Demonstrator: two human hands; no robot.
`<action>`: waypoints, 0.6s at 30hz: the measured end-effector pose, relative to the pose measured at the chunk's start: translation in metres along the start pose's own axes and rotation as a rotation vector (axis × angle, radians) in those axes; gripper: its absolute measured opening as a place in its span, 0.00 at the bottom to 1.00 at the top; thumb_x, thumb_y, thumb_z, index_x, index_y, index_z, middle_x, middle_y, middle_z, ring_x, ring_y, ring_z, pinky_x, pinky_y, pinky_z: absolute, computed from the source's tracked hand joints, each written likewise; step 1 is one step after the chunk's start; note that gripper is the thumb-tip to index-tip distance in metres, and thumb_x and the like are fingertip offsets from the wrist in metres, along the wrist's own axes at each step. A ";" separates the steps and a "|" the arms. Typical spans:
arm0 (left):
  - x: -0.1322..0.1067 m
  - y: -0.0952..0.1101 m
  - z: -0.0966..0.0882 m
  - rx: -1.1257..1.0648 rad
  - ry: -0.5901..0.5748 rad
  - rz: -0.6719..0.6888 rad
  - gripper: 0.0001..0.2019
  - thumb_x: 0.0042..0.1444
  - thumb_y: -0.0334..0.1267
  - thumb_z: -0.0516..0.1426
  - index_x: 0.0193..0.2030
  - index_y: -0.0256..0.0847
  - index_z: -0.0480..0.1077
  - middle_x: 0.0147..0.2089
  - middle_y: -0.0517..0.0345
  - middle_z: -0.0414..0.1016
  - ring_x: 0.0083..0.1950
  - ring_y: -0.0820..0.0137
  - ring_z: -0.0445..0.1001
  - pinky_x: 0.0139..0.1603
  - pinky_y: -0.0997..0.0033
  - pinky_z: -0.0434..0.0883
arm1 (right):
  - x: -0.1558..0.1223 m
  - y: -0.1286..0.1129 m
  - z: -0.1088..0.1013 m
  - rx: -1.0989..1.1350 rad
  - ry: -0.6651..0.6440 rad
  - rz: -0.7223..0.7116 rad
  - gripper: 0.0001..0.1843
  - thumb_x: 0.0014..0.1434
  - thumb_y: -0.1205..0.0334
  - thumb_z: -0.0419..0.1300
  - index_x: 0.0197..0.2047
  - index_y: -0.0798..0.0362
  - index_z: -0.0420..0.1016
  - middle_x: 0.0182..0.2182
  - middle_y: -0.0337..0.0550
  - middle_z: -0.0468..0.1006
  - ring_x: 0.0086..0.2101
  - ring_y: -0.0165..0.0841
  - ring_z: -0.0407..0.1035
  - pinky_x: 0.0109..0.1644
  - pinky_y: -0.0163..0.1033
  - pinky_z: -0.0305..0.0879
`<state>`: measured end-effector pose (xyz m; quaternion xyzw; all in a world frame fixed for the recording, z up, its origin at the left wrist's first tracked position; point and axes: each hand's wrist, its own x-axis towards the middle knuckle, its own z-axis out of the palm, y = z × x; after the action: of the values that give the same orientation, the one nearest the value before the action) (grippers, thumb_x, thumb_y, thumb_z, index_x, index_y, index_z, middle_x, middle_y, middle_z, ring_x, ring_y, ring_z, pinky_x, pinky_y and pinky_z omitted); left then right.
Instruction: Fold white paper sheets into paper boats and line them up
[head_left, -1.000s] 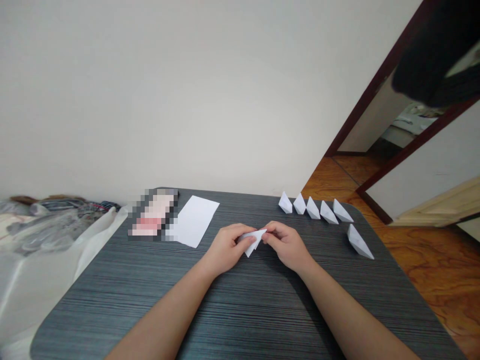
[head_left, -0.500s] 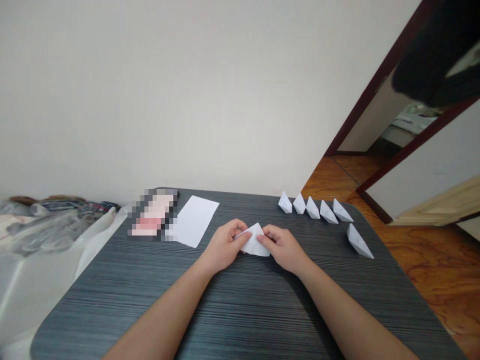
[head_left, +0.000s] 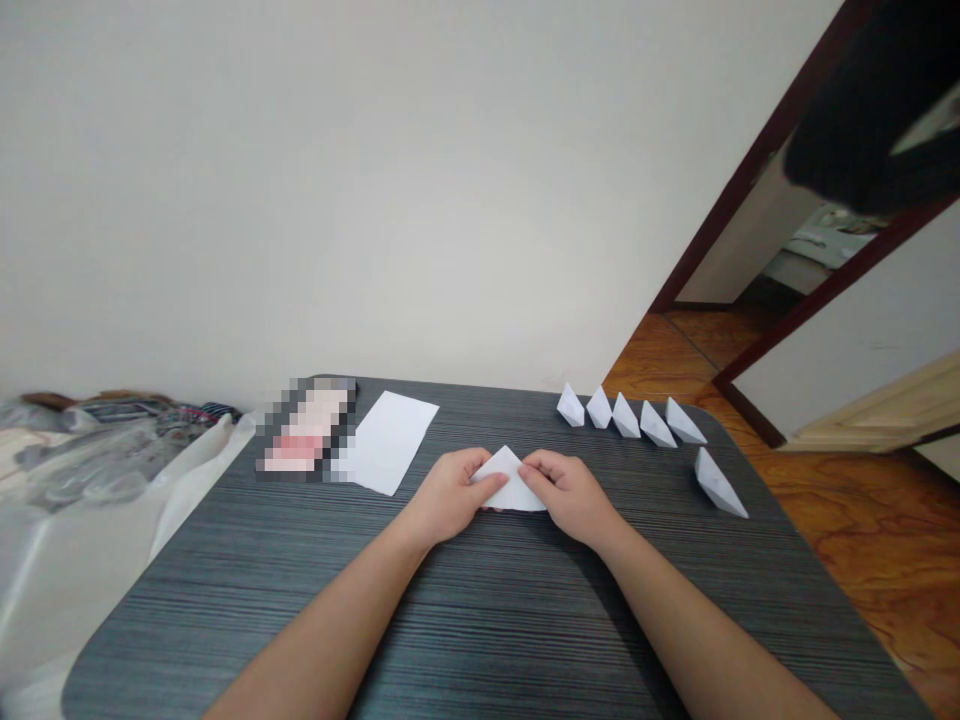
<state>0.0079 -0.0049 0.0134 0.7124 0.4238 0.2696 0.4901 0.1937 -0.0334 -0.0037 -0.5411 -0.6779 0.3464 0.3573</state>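
Observation:
A small folded white paper triangle [head_left: 513,482] lies on the dark striped table [head_left: 480,610], point away from me. My left hand [head_left: 448,497] pinches its left edge with thumb and fingers closed. My right hand [head_left: 571,496] pinches its right edge the same way. Both forearms reach in from the near edge.
Several folded white paper boats [head_left: 628,416] stand in a row at the far right of the table, one more boat [head_left: 718,483] nearer me. A flat white sheet [head_left: 391,440] and a blurred-out object [head_left: 306,428] lie at the far left. Cloth-covered clutter [head_left: 90,450] is left of the table; wooden floor right.
The paper, held up edge-on between my fingers a second ago, has been turned and laid flat as a triangle on the table. Both hands stay on it.

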 end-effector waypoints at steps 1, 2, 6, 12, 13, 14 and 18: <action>0.000 0.000 0.000 -0.025 0.002 -0.006 0.10 0.54 0.41 0.53 0.29 0.36 0.67 0.26 0.62 0.68 0.27 0.74 0.65 0.27 0.77 0.60 | 0.000 0.001 0.000 0.003 0.000 0.004 0.12 0.60 0.58 0.52 0.28 0.53 0.72 0.22 0.36 0.70 0.24 0.29 0.63 0.26 0.32 0.56; 0.000 -0.001 0.001 -0.043 0.004 -0.010 0.10 0.54 0.41 0.53 0.29 0.36 0.67 0.26 0.62 0.68 0.27 0.74 0.66 0.27 0.77 0.61 | 0.000 0.001 0.000 0.000 0.000 0.008 0.12 0.60 0.59 0.53 0.28 0.53 0.72 0.21 0.36 0.70 0.23 0.29 0.63 0.26 0.32 0.56; 0.000 -0.003 0.001 -0.092 -0.041 -0.046 0.11 0.54 0.42 0.53 0.30 0.37 0.68 0.24 0.61 0.70 0.26 0.73 0.68 0.25 0.77 0.62 | 0.000 0.002 -0.001 -0.031 0.006 0.014 0.12 0.59 0.59 0.53 0.28 0.53 0.72 0.21 0.36 0.70 0.23 0.29 0.63 0.26 0.32 0.55; -0.001 -0.005 0.001 -0.081 -0.112 -0.026 0.11 0.56 0.41 0.52 0.31 0.36 0.69 0.23 0.58 0.72 0.26 0.71 0.70 0.27 0.75 0.63 | -0.001 0.000 -0.001 -0.007 0.009 0.028 0.12 0.60 0.59 0.52 0.29 0.53 0.71 0.21 0.36 0.69 0.22 0.28 0.63 0.25 0.32 0.56; -0.001 -0.005 0.001 -0.083 -0.108 -0.022 0.11 0.56 0.41 0.52 0.31 0.36 0.69 0.24 0.58 0.72 0.26 0.71 0.70 0.27 0.75 0.63 | -0.001 0.000 -0.001 0.003 0.001 0.028 0.11 0.60 0.59 0.53 0.29 0.53 0.71 0.21 0.36 0.69 0.23 0.29 0.63 0.25 0.32 0.56; -0.001 -0.004 0.001 -0.092 -0.107 -0.019 0.11 0.56 0.41 0.52 0.31 0.36 0.69 0.24 0.58 0.72 0.27 0.72 0.70 0.27 0.75 0.64 | -0.001 -0.001 -0.001 0.024 -0.014 0.032 0.11 0.60 0.59 0.53 0.30 0.53 0.71 0.22 0.36 0.70 0.23 0.29 0.64 0.25 0.32 0.57; -0.001 -0.002 0.001 -0.176 -0.127 -0.013 0.09 0.56 0.39 0.52 0.32 0.36 0.69 0.25 0.59 0.72 0.26 0.74 0.69 0.27 0.76 0.64 | -0.002 -0.003 0.000 0.149 -0.122 0.054 0.10 0.61 0.59 0.51 0.32 0.53 0.69 0.22 0.37 0.74 0.24 0.30 0.69 0.29 0.33 0.62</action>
<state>0.0078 -0.0059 0.0114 0.6793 0.3712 0.2570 0.5785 0.1930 -0.0362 -0.0012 -0.5089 -0.6559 0.4376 0.3454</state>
